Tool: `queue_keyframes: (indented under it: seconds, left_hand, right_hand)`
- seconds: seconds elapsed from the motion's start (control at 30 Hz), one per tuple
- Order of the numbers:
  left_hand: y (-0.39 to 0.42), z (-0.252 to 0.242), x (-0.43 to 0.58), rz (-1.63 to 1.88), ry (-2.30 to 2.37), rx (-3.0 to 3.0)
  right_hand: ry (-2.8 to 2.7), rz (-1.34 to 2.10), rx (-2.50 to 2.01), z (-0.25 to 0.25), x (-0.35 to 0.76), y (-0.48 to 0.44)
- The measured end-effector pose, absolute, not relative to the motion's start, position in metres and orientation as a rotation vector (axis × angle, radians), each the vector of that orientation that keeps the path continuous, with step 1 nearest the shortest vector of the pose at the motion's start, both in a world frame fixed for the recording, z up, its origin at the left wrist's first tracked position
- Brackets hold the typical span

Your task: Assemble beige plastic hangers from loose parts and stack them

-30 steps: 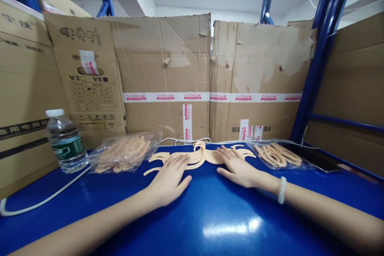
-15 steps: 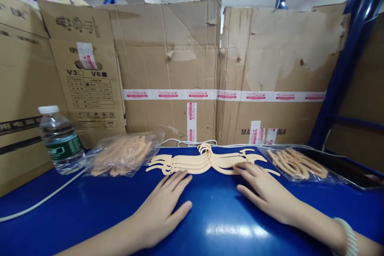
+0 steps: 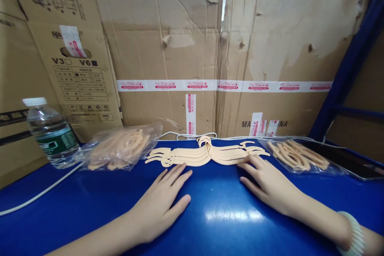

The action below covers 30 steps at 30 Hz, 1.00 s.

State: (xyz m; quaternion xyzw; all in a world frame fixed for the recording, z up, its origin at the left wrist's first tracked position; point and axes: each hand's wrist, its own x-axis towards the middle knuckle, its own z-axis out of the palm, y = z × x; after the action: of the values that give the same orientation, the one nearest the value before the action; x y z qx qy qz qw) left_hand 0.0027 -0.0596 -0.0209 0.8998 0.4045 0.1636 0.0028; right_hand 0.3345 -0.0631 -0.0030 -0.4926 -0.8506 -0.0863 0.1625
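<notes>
A fanned stack of beige clothes hangers [image 3: 192, 158] lies on the blue table, hooks pointing away from me toward the boxes. My left hand [image 3: 163, 200] rests low with its fingers stretched out, the fingertips at the near edge of the stack's left half. On the other side, my right hand [image 3: 270, 184] has its fingers apart and slightly bent. Its fingertips touch the near edge of the stack's right arms and hide a bit of them. Neither hand grips a hanger.
Clear bags of beige hangers lie left [image 3: 120, 148] and right [image 3: 297, 155] of the stack. A water bottle [image 3: 51, 134] stands far left, a dark flat device [image 3: 345, 162] far right. Cardboard boxes [image 3: 168, 48] wall the back; a white cable [image 3: 45, 192] crosses the table.
The front hanger's right arm, which stuck out toward me, now sits in line with the stack. My right fingertips have shifted slightly right. The camera view has tilted down a little.
</notes>
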Motion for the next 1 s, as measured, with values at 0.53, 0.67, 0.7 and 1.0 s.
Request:
queue_keyframes:
  seconds: [0.53,0.67,0.7,1.0]
  left_hand:
    - [-0.062,-0.002,0.003,0.346,1.219,2.794]
    - [-0.063,-0.006,0.003,0.478,1.244,2.779]
    - [-0.063,-0.009,0.004,0.511,1.264,2.772]
    - [-0.065,-0.011,0.005,0.569,1.253,2.788]
  right_hand:
    - [-2.392,-0.286,-1.503,-0.005,0.341,-0.056]
    - [-2.365,-0.255,-1.484,-0.003,0.339,-0.058]
    - [-2.367,-0.243,-1.478,-0.002,0.339,-0.059]
    - [-2.389,-0.208,-1.44,-0.001,0.336,-0.063]
